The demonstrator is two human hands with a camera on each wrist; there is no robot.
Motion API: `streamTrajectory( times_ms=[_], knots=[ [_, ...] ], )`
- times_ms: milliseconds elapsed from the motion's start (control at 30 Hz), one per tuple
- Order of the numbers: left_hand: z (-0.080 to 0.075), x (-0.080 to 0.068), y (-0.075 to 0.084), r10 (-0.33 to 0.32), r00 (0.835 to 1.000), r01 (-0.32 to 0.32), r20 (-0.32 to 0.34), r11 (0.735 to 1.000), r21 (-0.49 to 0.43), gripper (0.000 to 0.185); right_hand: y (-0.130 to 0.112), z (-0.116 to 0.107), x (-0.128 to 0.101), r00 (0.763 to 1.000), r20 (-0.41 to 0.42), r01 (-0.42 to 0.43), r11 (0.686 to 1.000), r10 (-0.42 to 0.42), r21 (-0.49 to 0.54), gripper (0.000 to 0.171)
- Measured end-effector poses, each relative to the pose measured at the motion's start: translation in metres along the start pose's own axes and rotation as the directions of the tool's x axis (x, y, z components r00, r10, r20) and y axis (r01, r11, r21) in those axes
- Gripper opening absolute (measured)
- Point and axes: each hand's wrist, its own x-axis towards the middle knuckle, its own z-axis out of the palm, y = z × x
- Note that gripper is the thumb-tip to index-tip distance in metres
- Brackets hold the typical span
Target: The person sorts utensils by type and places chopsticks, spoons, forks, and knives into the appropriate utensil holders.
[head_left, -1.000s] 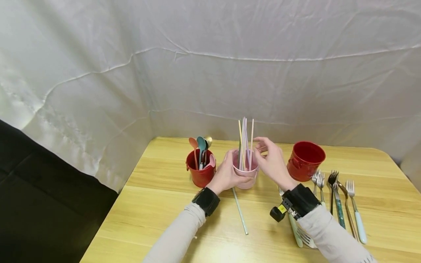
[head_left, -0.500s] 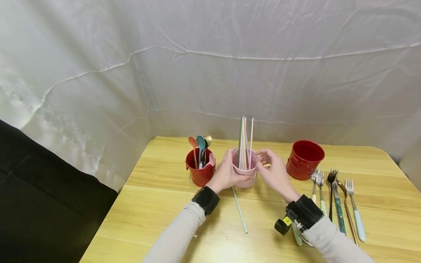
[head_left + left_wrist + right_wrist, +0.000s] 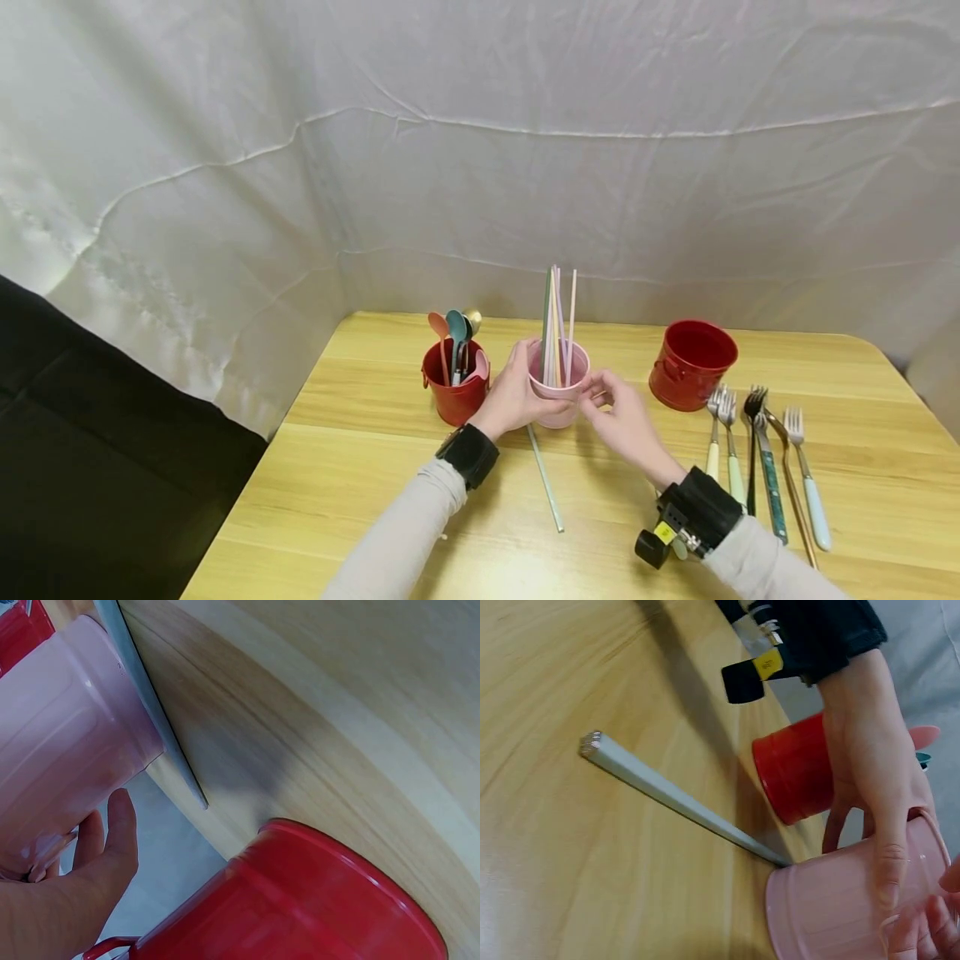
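A small pink bucket stands on the table with several pastel and green chopsticks upright in it. My left hand grips its left side, thumb across the front below the rim; in the left wrist view the hand curves around the bucket. My right hand is at the bucket's right side, fingers bent, fingertips by the rim. In the right wrist view its fingers are cut off by the frame; whether they pinch anything is unclear. A pale blue-green chopstick lies in front of the bucket.
Left of the pink bucket, a red bucket holds several spoons. Another red bucket stands to the right. Several forks lie at the right, some near my right wrist. A grey curtain hangs behind the table.
My right hand has come down from beside the chopsticks to the bucket's right rim. The green and yellow chopsticks have shifted their lean slightly. My left hand keeps its grip.
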Motion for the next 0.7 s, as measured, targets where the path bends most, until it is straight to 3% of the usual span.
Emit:
streamTrajectory(
  times_ms=[167,367,567,700],
  knots=[
    [0.001,0.0,0.0,0.008,1.0,-0.008,-0.007,1.0,0.02,0.102,0.006,0.005,-0.009,0.995,0.091,-0.038,0.997,0.044,-0.064,0.014],
    [0.0,-0.001,-0.001,-0.006,1.0,0.005,-0.007,1.0,-0.014,0.102,0.009,0.013,-0.023,0.966,0.252,-0.027,0.988,0.064,-0.149,0.005],
    [0.0,0.0,0.0,-0.003,1.0,0.003,-0.007,1.0,-0.021,0.101,0.005,0.025,-0.031,0.955,0.296,0.09,0.944,0.008,-0.318,0.016],
    [-0.001,-0.001,0.0,-0.001,1.0,0.001,-0.007,1.0,-0.026,0.102,0.001,0.034,-0.035,0.938,0.346,0.152,0.92,-0.019,-0.361,0.027]
  ],
)
